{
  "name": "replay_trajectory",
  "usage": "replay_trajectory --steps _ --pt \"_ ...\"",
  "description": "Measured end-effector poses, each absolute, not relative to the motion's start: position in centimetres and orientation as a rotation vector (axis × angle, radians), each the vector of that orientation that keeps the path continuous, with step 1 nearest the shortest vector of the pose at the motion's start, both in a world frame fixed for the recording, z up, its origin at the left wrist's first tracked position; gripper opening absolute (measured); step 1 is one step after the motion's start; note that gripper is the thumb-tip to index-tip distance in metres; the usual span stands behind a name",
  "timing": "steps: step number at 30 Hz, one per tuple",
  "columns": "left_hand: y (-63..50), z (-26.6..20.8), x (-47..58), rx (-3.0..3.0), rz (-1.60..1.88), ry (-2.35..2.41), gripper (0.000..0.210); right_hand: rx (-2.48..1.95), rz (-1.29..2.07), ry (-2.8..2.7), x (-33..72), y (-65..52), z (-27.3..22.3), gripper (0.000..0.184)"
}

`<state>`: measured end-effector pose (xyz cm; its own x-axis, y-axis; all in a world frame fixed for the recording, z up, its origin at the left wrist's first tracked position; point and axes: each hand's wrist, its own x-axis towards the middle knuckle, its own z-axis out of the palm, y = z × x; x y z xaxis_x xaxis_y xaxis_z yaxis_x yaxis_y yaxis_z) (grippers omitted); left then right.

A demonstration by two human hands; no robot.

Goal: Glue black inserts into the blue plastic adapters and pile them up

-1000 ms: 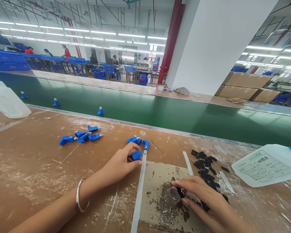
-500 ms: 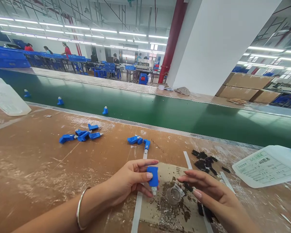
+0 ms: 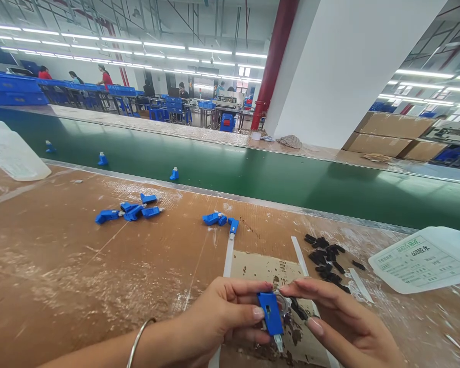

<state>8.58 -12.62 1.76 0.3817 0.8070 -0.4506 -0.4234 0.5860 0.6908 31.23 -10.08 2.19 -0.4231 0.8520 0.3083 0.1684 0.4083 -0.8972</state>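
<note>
Between the thumb and fingers of my left hand (image 3: 239,312) is a blue plastic housing (image 3: 272,316), its clear tip pointing down toward me and a small slot facing up. My right hand (image 3: 341,317) pinches a small black piece (image 3: 299,308) close to the housing's right side, with a narrow gap between them. Partly hidden behind both hands, a small clear round cup (image 3: 284,305) sits on a stained cardboard sheet (image 3: 260,263). Loose black pieces (image 3: 325,253) lie in a pile beyond my right hand.
Several blue housings (image 3: 134,210) lie in a group on the left, and a few more (image 3: 214,219) ahead. Others ride on the green conveyor belt (image 3: 222,176). White jugs stand at left (image 3: 13,153) and right (image 3: 425,260). People work at benches in the background.
My left hand has moved right and nearer with the blue housing, which has turned to show its slot. The right hand stays near the cup. Housings on the belt have shifted right.
</note>
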Motion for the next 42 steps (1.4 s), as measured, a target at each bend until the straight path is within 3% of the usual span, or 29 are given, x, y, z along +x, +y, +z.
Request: replay_trajectory --steps 10,25,42 --pt "-13.1 0.9 9.2 0.499 0.882 0.886 0.052 -0.650 0.706 -2.137 30.0 -10.2 1.9 0.051" --pt "-13.2 0.4 9.5 0.531 0.933 0.819 0.042 -0.570 0.463 -2.238 29.4 -9.8 1.3 0.047" --pt "-13.5 0.8 9.5 0.564 0.906 0.884 0.044 -0.605 0.537 -2.267 29.1 -10.3 1.9 0.047"
